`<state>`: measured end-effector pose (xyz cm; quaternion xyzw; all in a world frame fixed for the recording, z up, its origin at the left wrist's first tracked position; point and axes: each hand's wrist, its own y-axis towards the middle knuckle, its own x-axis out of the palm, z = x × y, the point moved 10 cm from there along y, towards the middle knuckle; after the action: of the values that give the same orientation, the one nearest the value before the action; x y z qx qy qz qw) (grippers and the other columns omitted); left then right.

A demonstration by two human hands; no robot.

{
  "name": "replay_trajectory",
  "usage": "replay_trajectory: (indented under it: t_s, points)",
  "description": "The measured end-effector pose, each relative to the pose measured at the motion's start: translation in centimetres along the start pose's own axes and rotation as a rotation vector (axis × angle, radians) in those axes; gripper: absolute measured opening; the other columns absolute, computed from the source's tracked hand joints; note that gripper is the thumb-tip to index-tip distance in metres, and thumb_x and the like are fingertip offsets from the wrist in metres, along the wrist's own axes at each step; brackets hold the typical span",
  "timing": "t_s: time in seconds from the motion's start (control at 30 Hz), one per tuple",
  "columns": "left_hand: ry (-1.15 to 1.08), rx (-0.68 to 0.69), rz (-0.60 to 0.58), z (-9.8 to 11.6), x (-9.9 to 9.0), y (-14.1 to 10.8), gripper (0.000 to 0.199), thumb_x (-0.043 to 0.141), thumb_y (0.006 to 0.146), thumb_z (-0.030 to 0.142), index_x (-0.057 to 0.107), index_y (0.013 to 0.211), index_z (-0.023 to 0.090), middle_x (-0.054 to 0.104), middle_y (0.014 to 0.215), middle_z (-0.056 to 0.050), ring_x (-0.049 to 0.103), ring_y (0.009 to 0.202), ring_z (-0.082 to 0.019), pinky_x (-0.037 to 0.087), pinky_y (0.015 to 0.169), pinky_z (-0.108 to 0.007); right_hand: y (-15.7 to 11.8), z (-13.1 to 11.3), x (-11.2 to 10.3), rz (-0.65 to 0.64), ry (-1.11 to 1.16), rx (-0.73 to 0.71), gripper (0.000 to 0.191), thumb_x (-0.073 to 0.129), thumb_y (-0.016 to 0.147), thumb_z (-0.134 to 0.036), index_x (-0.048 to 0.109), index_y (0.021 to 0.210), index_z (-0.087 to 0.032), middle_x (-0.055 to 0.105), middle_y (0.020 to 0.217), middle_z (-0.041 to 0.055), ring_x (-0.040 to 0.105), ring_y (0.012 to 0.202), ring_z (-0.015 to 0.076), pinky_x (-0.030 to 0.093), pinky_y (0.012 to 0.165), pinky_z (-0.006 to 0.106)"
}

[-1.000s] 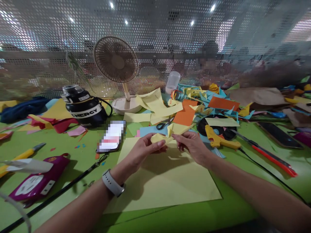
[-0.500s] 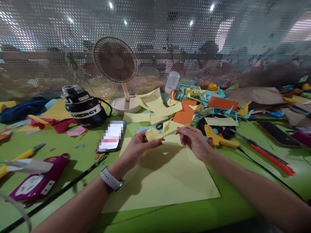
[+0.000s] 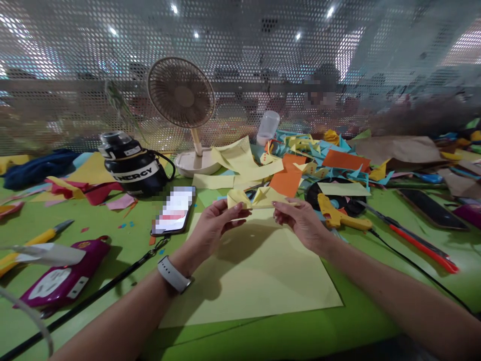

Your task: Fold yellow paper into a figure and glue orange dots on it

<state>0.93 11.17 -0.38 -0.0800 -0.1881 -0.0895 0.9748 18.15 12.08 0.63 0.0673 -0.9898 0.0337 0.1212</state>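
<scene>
Levelled out, pinched at both ends

Holding the folded paper [image 3: 263, 197] in mid-air above the yellow sheet [image 3: 270, 286], just in front of the partly hidden scissors [image 3: 250, 192]. Pinching its left end between thumb and fingers of the left hand [image 3: 217, 220], and its right end between thumb and fingers of the right hand [image 3: 302, 218]. Keeping the hands apart, linked only through the paper, with a pointed flap standing up between them.

Compared with a second ago, gripping farther out on the right, with a wider gap between the hands. Compared with half a second ago, holding the paper nearly level instead of sloping up to the right.

Judging by that shift, bearing the piece by its ends and leaving the middle folds free of fingers, so probably better placed for seeing the shape whole and squaring it. Unable to tell how firmly creased, or how hard pinched.

Leaving the glue gun [image 3: 330, 213] untouched on the green table [image 3: 361, 326], just past the right hand. Leaving the phone [image 3: 176, 208], screen lit, likewise untouched, near the left hand. Wearing a watch [image 3: 175, 275] on the left wrist.
</scene>
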Motion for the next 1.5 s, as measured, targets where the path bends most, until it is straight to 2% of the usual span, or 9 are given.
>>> replay_trajectory:
  t_s: [0.17, 0.4, 0.57, 0.97, 1.07, 1.17, 1.23, 1.37, 1.5]
  points:
    - [-0.114, 0.054, 0.139, 0.5, -1.6, 0.4, 0.024, 0.081, 0.063, 0.023, 0.066, 0.081, 0.018, 0.072, 0.076, 0.001, 0.067, 0.071, -0.011, 0.052, 0.066, -0.02, -0.2, -0.3, 0.5, -0.062, -0.115, 0.008, 0.025, 0.075, 0.066, -0.037, 0.067, 0.058, -0.015, 0.061, 0.056, -0.0004, 0.051, 0.05, 0.0064, 0.042, 0.051, 0.019]
    - [-0.243, 0.045, 0.217, 0.1, -2.4, 0.4, 0.028, 0.085, 0.057, 0.021, 0.065, 0.076, 0.016, 0.068, 0.067, 0.003, 0.063, 0.06, -0.009, 0.053, 0.064, -0.021, -2.2, 3.5, 4.0, -0.432, -0.271, 0.293, 0.03, 0.077, 0.064, -0.039, 0.063, 0.061, -0.012, 0.067, 0.057, 0.0015, 0.054, 0.044, 0.006, 0.043, 0.045, 0.018]
    - [-0.116, -0.048, 0.065, -1.1, -0.4, -0.1, 0.023, 0.081, 0.064, 0.031, 0.069, 0.074, 0.015, 0.067, 0.067, 0.001, 0.063, 0.064, -0.01, 0.053, 0.068, -0.024, -2.2, 3.5, 4.0, -0.387, -0.269, 0.286, 0.034, 0.08, 0.058, -0.042, 0.062, 0.063, -0.013, 0.068, 0.06, 0.0022, 0.059, 0.047, 0.0079, 0.047, 0.046, 0.019]
    - [-0.09, -0.076, 0.077, -1.5, -0.2, -0.4, 0.023, 0.08, 0.065, 0.033, 0.068, 0.074, 0.016, 0.067, 0.068, 0.001, 0.063, 0.065, -0.011, 0.053, 0.066, -0.024, -2.2, 3.7, 3.9, -0.406, -0.342, 0.263, 0.034, 0.069, 0.072, -0.045, 0.062, 0.063, -0.013, 0.064, 0.057, 0.0021, 0.057, 0.047, 0.0079, 0.044, 0.046, 0.018]
    - [-0.089, -0.098, 0.099, -1.9, -0.6, -0.3, 0.025, 0.081, 0.063, 0.033, 0.067, 0.075, 0.015, 0.068, 0.067, 0.0, 0.064, 0.063, -0.011, 0.054, 0.064, -0.023, -1.2, 2.3, 2.9, -0.281, -0.41, 0.111, 0.029, 0.058, 0.08, -0.04, 0.061, 0.067, -0.015, 0.061, 0.055, 0.0002, 0.056, 0.049, 0.0089, 0.044, 0.049, 0.02]
    - [-0.097, -0.121, 0.085, -2.3, -0.6, -0.2, 0.028, 0.083, 0.061, 0.033, 0.066, 0.074, 0.014, 0.068, 0.064, -0.001, 0.063, 0.059, -0.011, 0.054, 0.062, -0.022, -0.8, -1.3, 1.5, -0.083, -0.52, -0.232, 0.01, 0.058, 0.076, -0.026, 0.061, 0.081, -0.018, 0.062, 0.071, 0.0004, 0.06, 0.065, 0.0131, 0.048, 0.059, 0.025]
    - [-0.095, -0.131, 0.058, -2.5, -0.3, -0.2, 0.03, 0.083, 0.06, 0.033, 0.066, 0.073, 0.013, 0.068, 0.064, -0.001, 0.062, 0.057, -0.01, 0.055, 0.062, -0.022, -1.7, -3.7, 1.9, -0.048, -0.631, -0.484, 0.023, 0.056, 0.072, -0.014, 0.063, 0.094, -0.02, 0.063, 0.092, 0.0044, 0.06, 0.089, 0.018, 0.049, 0.076, 0.032]
    - [-0.105, -0.158, 0.012, -2.9, 0.2, -0.4, 0.027, 0.081, 0.064, 0.032, 0.066, 0.075, 0.013, 0.068, 0.063, -0.001, 0.062, 0.056, -0.01, 0.054, 0.062, -0.021, -3.7, -4.6, 4.7, -0.248, -0.842, -0.692, 0.064, 0.048, 0.065, 0.003, 0.06, 0.119, -0.03, 0.042, 0.14, 0.0046, 0.035, 0.131, 0.0224, 0.029, 0.107, 0.045]
    - [-0.091, -0.177, -0.028, -3.0, 1.0, -0.9, 0.023, 0.078, 0.068, 0.031, 0.065, 0.072, 0.013, 0.066, 0.062, 0.0, 0.062, 0.054, -0.009, 0.053, 0.057, -0.018, -4.2, -3.6, 5.8, -0.384, -0.928, -0.663, 0.063, 0.055, 0.065, 0.004, 0.065, 0.113, -0.036, 0.023, 0.152, -0.0056, 0.017, 0.14, 0.0233, 0.016, 0.113, 0.047]
